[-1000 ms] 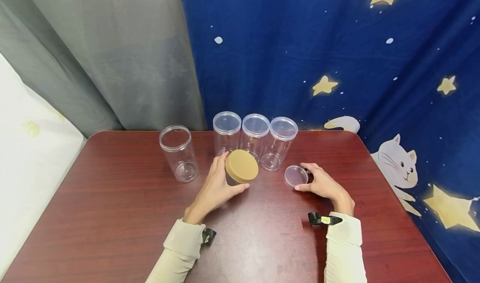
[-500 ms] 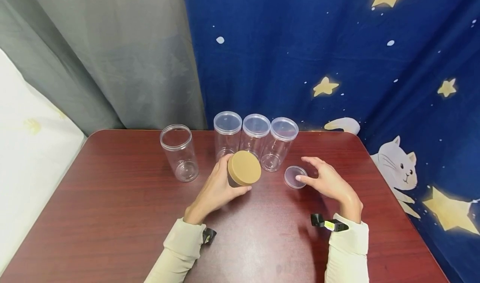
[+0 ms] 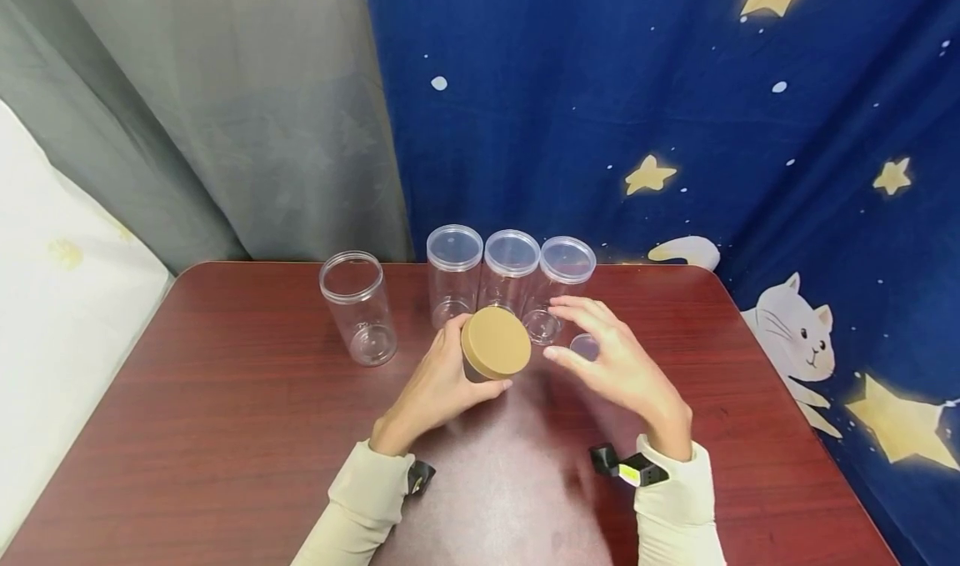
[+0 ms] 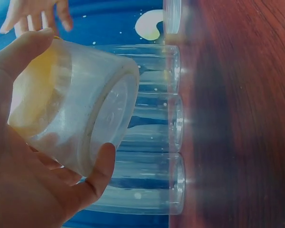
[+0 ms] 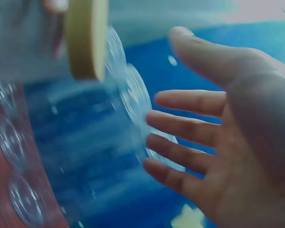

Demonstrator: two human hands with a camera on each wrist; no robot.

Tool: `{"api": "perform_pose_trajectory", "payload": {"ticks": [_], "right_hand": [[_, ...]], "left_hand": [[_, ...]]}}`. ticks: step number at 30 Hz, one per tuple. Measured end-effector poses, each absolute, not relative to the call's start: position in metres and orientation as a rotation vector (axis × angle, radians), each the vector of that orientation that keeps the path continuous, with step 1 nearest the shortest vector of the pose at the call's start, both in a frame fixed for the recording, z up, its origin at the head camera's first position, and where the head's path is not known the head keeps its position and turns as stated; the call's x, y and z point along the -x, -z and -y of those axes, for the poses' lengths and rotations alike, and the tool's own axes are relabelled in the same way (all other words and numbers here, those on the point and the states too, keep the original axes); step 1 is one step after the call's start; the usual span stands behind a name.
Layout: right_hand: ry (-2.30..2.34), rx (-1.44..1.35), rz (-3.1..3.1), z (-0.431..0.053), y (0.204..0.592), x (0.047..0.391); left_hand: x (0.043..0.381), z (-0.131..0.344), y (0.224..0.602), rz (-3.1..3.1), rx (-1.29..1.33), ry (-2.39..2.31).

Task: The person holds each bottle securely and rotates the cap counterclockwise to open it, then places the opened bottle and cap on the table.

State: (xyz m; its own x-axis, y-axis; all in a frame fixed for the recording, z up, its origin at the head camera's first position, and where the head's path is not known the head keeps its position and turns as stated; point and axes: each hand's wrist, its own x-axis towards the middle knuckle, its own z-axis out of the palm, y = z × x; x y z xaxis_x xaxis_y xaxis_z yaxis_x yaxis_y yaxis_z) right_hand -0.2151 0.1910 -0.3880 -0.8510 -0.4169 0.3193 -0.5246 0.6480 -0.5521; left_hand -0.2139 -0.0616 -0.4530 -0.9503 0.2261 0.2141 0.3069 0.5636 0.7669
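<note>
My left hand [image 3: 442, 383] grips a short translucent jar [image 4: 92, 90] with a tan lid [image 3: 496, 343], held up off the table and tilted. In the left wrist view the fingers and thumb wrap its side, and the jar's round base faces the camera. My right hand [image 3: 618, 370] hovers to the right of that lid, apart from it, fingers spread and thumb out, holding nothing, as the right wrist view also shows. Partly behind the right hand, a small clear round lid [image 3: 584, 347] lies on the table.
Three tall clear jars with lids stand in a row behind the hands: a left jar [image 3: 453, 274], a middle jar [image 3: 512, 257] and a right jar [image 3: 567, 262]. A tall clear jar [image 3: 356, 316] without a lid stands farther left. Curtains [image 3: 525, 116] hang behind the reddish table [image 3: 225, 433].
My right hand has left the small clear lid on the table, lifted and moved left toward the tan lid. The left hand with its jar has shifted slightly right.
</note>
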Motion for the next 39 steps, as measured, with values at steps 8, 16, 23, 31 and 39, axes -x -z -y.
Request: {"api": "perform_pose_trajectory", "payload": {"ticks": [8, 16, 23, 31, 39], "right_hand": [[-0.938, -0.713, 2.814, -0.151, 0.397, 0.212], [-0.815, -0.667, 2.843, -0.135, 0.402, 0.211], [-0.722, -0.672, 2.847, -0.134, 0.405, 0.21], [-0.684, -0.663, 2.88, -0.132, 0.406, 0.209], [-0.654, -0.693, 2.821, -0.133, 0.405, 0.21]], "left_hand": [[0.213, 0.062, 0.453, 2.695, 0.529, 1.273], [0.212, 0.061, 0.452, 2.685, 0.549, 1.202], [0.211, 0.059, 0.45, 2.695, 0.541, 1.17], [0.211, 0.06, 0.45, 2.708, 0.561, 1.107], [0.212, 0.062, 0.45, 2.721, 0.595, 1.093]]}}
